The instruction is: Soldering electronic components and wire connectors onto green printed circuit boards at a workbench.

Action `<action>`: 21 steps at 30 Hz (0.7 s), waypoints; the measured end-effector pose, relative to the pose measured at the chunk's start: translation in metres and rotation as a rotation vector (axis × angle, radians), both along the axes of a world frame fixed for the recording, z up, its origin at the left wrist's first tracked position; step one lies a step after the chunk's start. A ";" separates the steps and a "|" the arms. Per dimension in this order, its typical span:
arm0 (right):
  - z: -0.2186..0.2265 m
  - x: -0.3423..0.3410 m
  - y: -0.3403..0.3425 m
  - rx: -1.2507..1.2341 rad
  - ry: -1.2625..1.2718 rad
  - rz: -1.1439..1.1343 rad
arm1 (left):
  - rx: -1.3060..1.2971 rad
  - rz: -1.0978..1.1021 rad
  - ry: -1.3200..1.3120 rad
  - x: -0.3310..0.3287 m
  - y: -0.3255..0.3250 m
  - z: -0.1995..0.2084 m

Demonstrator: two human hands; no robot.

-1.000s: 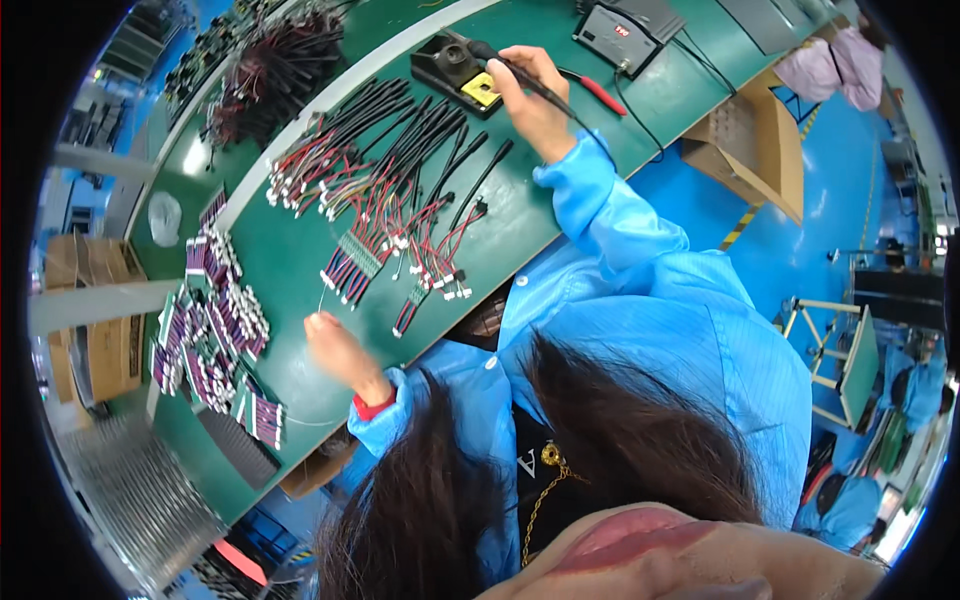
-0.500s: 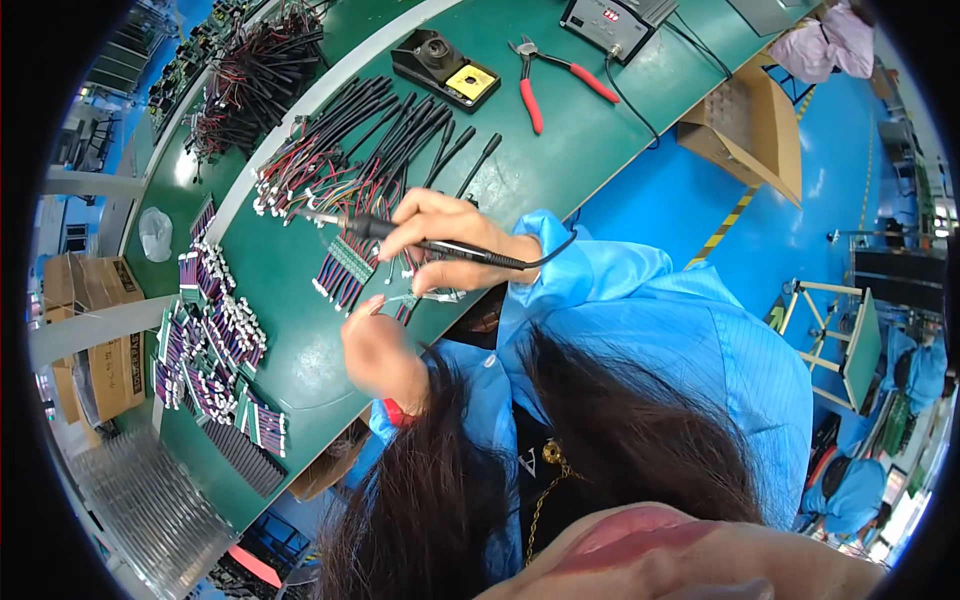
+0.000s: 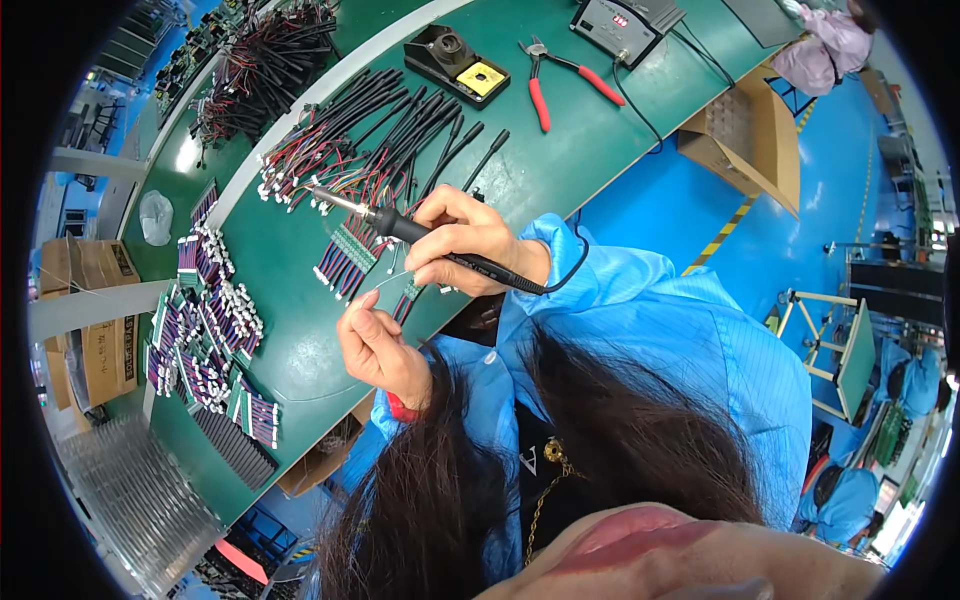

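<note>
My right hand (image 3: 465, 240) is wrapped round a black soldering iron (image 3: 400, 228), its metal tip pointing left over the bench. From the iron's rear end a black cord loops past my wrist. My left hand (image 3: 382, 352) pinches a thin, silvery strand of solder wire (image 3: 393, 279) between thumb and fingertips. This strand reaches up to the right hand's fingertips. Just beyond my hands lies a row of small green circuit boards (image 3: 354, 250) with coloured wires. Part of another board (image 3: 408, 296) shows under the right hand. Black-sheathed cables (image 3: 385, 125) with white connectors lie farther off.
Red-handled cutters (image 3: 540, 85), a soldering iron stand (image 3: 455, 65) and a soldering station (image 3: 620, 30) are at the bench's far side. Wired boards (image 3: 215, 330) are heaped at left. An open cardboard box (image 3: 745, 140) stands right of the bench.
My left hand, blurred before, is now sharp, its fingers pinched on the solder wire. The iron has tilted a little, its tip slightly farther up, and the hands have drawn slightly apart.
</note>
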State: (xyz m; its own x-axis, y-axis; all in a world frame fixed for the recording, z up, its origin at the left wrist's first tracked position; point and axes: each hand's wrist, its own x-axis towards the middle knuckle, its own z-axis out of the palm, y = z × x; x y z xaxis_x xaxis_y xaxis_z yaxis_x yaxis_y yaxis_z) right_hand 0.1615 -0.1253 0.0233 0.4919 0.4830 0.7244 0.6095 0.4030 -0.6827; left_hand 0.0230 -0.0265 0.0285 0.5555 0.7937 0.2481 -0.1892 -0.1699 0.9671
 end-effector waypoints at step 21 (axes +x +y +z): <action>0.003 -0.001 0.018 -0.108 -0.076 -0.065 | 0.337 -0.010 0.149 -0.009 0.024 0.013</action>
State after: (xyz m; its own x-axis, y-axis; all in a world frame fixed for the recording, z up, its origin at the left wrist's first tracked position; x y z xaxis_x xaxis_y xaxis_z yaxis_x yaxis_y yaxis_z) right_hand 0.1600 -0.1076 0.0261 0.4708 0.5287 0.7063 0.6835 0.2876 -0.6709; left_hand 0.0139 -0.0023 0.0420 0.6126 0.6754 0.4105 -0.0541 -0.4823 0.8743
